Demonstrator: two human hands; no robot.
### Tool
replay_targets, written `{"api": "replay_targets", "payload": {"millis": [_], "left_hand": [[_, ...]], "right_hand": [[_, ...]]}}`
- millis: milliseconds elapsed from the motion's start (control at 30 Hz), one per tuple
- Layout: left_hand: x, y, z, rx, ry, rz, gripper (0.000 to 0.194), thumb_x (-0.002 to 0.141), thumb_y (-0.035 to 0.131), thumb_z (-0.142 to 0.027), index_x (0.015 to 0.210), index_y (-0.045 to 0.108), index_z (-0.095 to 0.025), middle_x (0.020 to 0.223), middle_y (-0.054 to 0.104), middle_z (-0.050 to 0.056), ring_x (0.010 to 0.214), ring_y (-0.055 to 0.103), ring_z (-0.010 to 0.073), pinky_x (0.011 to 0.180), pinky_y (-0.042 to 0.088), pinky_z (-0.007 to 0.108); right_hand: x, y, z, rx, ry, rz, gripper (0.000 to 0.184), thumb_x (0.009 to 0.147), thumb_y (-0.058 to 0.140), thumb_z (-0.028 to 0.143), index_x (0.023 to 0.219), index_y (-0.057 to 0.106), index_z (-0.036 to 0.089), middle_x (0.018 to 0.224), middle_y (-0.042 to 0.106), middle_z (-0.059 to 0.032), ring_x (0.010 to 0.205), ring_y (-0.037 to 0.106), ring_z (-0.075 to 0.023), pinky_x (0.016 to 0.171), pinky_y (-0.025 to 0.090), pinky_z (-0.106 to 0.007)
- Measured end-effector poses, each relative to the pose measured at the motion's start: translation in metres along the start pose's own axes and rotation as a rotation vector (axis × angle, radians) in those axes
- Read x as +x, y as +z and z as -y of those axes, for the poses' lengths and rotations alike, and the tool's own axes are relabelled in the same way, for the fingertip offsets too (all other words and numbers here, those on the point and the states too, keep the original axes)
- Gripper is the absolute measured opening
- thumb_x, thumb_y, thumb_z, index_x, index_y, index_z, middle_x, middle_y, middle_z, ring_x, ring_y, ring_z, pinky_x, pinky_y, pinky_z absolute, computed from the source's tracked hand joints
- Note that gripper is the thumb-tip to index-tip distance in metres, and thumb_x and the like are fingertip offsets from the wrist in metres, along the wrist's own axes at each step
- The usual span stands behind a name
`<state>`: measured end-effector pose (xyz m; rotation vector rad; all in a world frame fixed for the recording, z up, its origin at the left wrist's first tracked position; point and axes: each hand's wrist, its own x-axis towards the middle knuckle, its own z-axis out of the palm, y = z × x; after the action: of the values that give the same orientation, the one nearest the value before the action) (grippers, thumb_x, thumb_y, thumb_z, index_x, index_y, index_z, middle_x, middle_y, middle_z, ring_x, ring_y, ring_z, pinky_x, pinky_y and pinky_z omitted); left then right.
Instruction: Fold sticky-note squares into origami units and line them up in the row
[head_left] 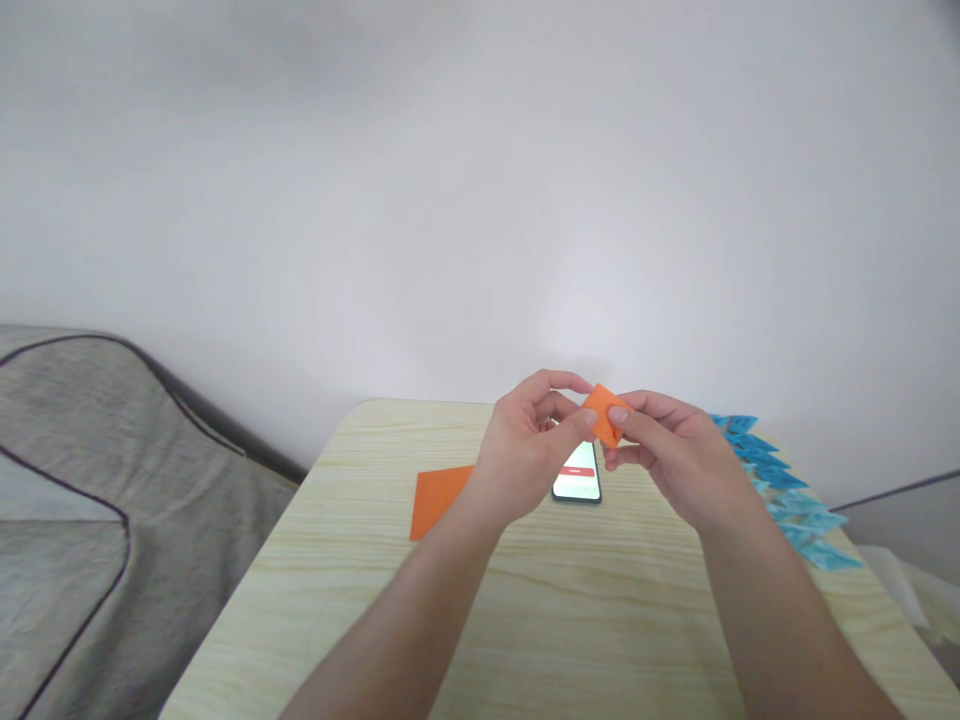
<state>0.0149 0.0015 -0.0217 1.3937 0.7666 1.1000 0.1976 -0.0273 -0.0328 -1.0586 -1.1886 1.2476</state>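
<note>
Both my hands are raised above a light wooden table [360, 580] and pinch one small folded piece of orange paper [604, 413] between them. My left hand [525, 450] grips its left edge with thumb and forefinger. My right hand [675, 455] pinches its right side, thumb on top. Below the hands, a phone [578, 481] with a lit screen lies flat on the table, partly hidden by my fingers. A flat sheet of orange paper [435, 498] lies on the table left of my left wrist.
A row of several folded blue paper triangles [787, 500] runs along the table's right edge. A grey cushioned seat [90, 500] stands to the left of the table. A plain white wall fills the background.
</note>
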Motion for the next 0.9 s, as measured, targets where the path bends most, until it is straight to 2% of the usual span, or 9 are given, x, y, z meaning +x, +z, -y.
{"api": "replay_targets", "payload": {"millis": [133, 267, 400, 533, 733, 900], "left_hand": [[0.0002, -0.0002, 0.0019, -0.008, 0.043, 0.004, 0.021, 0.090, 0.070, -0.030, 0.109, 0.067, -0.021, 0.078, 0.071, 0.002, 0.073, 0.065, 0.0155, 0.071, 0.050, 0.029], [-0.0005, -0.0003, 0.0024, -0.051, 0.066, 0.029, 0.015, 0.091, 0.068, -0.027, 0.103, 0.070, -0.020, 0.080, 0.069, 0.002, 0.075, 0.063, 0.0143, 0.073, 0.050, 0.029], [-0.0015, -0.0003, -0.0005, 0.002, 0.073, 0.075, 0.011, 0.087, 0.069, -0.021, 0.096, 0.073, -0.018, 0.090, 0.071, 0.005, 0.086, 0.065, 0.0174, 0.079, 0.051, 0.031], [-0.0013, -0.0009, -0.0022, -0.002, 0.065, 0.107, 0.008, 0.084, 0.069, -0.017, 0.091, 0.073, -0.017, 0.090, 0.072, 0.005, 0.087, 0.065, 0.0182, 0.080, 0.051, 0.032], [0.0002, -0.0019, -0.0017, -0.109, 0.102, 0.164, 0.003, 0.085, 0.070, -0.015, 0.088, 0.071, -0.016, 0.087, 0.069, 0.004, 0.085, 0.063, 0.0157, 0.078, 0.051, 0.030], [-0.0017, -0.0025, -0.0023, -0.003, 0.095, 0.150, 0.006, 0.087, 0.070, -0.019, 0.092, 0.070, -0.018, 0.090, 0.070, 0.003, 0.086, 0.064, 0.0158, 0.077, 0.049, 0.029]], "right_hand": [[0.0002, -0.0015, 0.0000, 0.005, 0.015, 0.001, 0.038, 0.086, 0.077, 0.040, 0.120, 0.068, 0.026, 0.087, 0.075, -0.0037, 0.074, 0.068, -0.0181, 0.068, 0.061, -0.035], [-0.0017, -0.0026, 0.0040, -0.012, 0.008, 0.040, 0.046, 0.084, 0.079, 0.037, 0.127, 0.063, 0.027, 0.085, 0.075, -0.0028, 0.070, 0.067, -0.0171, 0.068, 0.060, -0.035], [-0.0032, -0.0030, 0.0075, 0.006, 0.007, 0.025, 0.045, 0.084, 0.079, 0.035, 0.125, 0.064, 0.028, 0.083, 0.074, -0.0016, 0.068, 0.066, -0.0160, 0.066, 0.059, -0.033], [-0.0039, -0.0030, 0.0083, 0.031, -0.012, 0.020, 0.040, 0.084, 0.079, 0.032, 0.121, 0.066, 0.029, 0.082, 0.074, -0.0007, 0.067, 0.066, -0.0152, 0.065, 0.060, -0.032], [-0.0039, -0.0033, 0.0048, 0.054, -0.051, -0.017, 0.015, 0.081, 0.081, 0.028, 0.094, 0.074, 0.024, 0.083, 0.071, -0.0015, 0.072, 0.066, -0.0152, 0.063, 0.062, -0.031], [-0.0042, -0.0024, 0.0060, 0.087, -0.041, 0.006, 0.020, 0.077, 0.085, 0.025, 0.094, 0.075, 0.023, 0.083, 0.071, -0.0014, 0.072, 0.066, -0.0148, 0.062, 0.062, -0.030]]}}
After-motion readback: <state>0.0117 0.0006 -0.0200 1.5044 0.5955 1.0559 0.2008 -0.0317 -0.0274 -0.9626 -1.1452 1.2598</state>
